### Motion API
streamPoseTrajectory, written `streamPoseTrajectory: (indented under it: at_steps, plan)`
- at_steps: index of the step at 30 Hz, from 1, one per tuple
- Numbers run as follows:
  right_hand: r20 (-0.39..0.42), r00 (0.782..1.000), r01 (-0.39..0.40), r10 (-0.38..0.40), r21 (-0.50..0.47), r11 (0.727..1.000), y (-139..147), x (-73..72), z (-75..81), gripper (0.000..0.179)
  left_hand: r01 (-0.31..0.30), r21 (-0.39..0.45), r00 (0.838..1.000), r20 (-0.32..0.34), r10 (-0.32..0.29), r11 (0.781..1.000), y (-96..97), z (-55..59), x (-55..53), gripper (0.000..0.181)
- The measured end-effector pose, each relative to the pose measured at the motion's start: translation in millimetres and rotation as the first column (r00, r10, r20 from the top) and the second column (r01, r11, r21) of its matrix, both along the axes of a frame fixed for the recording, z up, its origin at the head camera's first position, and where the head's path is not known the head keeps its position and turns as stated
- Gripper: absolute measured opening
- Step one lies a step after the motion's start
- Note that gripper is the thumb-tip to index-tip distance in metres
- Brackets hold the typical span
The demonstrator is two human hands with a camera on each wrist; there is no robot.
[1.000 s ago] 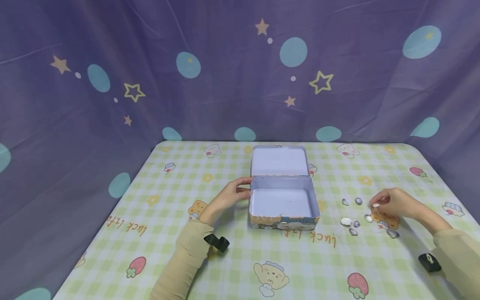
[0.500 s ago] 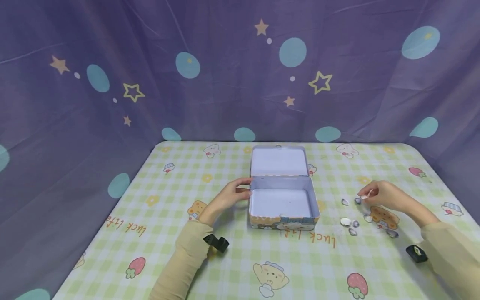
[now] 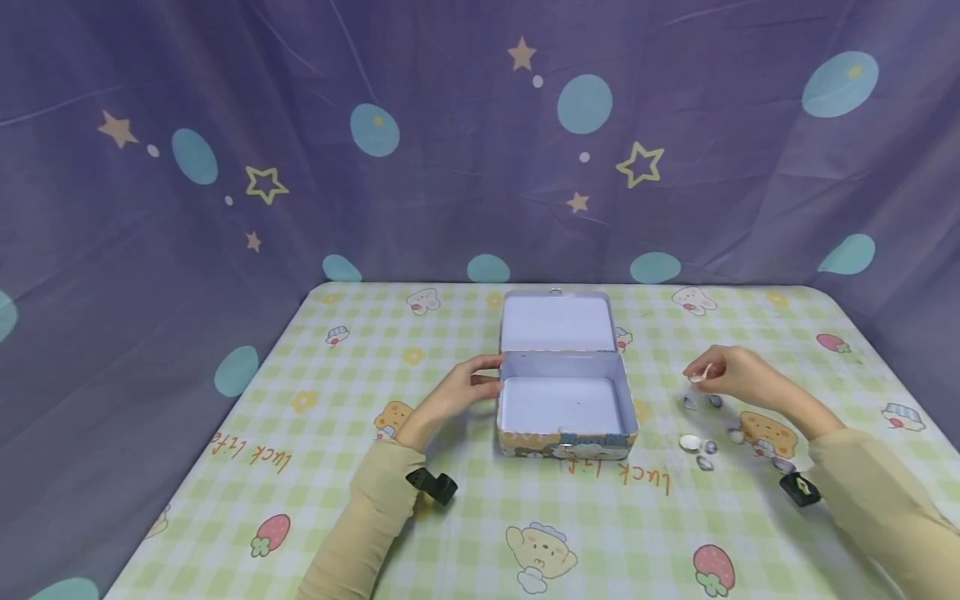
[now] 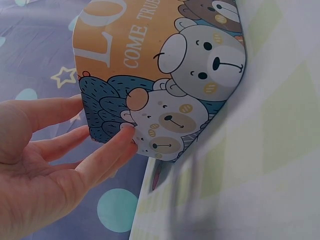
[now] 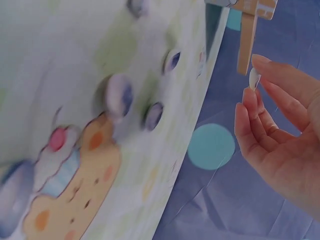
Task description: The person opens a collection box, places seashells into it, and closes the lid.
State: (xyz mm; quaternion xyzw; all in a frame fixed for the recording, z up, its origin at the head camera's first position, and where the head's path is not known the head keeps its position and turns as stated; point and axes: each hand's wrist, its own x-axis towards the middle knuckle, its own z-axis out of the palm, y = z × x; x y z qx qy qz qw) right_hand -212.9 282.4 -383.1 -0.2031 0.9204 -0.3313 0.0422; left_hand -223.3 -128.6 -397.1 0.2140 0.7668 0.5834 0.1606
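The right hand (image 3: 746,379) pinches a small shell (image 3: 699,377) between thumb and fingertips, above the tablecloth (image 3: 450,537); more shells (image 3: 690,443) lie below this hand and on its near side. The left hand (image 3: 455,393), fingers loosely extended, touches the box (image 3: 525,442) just to its right.

The left hand (image 3: 455,393) touches an open box (image 3: 540,443); the right hand (image 3: 738,375) pinches a shell (image 3: 697,379).

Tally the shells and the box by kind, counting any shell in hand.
Shells: 8 (7 on the tablecloth, 1 pinched in the right hand)
Open box: 1
Total: 9
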Motion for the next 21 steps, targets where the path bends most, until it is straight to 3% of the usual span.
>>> streamPoseTrajectory:
  at_steps: [12, 21]
  plan:
    - [-0.039, 0.999, -0.004, 0.004, 0.002, 1.0, -27.2, -6.9, 10.5, 0.02, 0.005, -0.002, 1.0, -0.006, -0.005, 1.0, -0.6, -1.3, -1.5, 0.048]
    - [-0.133, 0.99, -0.055, 0.051, -0.033, 0.998, -45.7, -8.6, 15.2, 0.015, 0.005, -0.008, 1.0, -0.002, -0.005, 1.0, -0.3, 1.4, 0.2, 0.048]
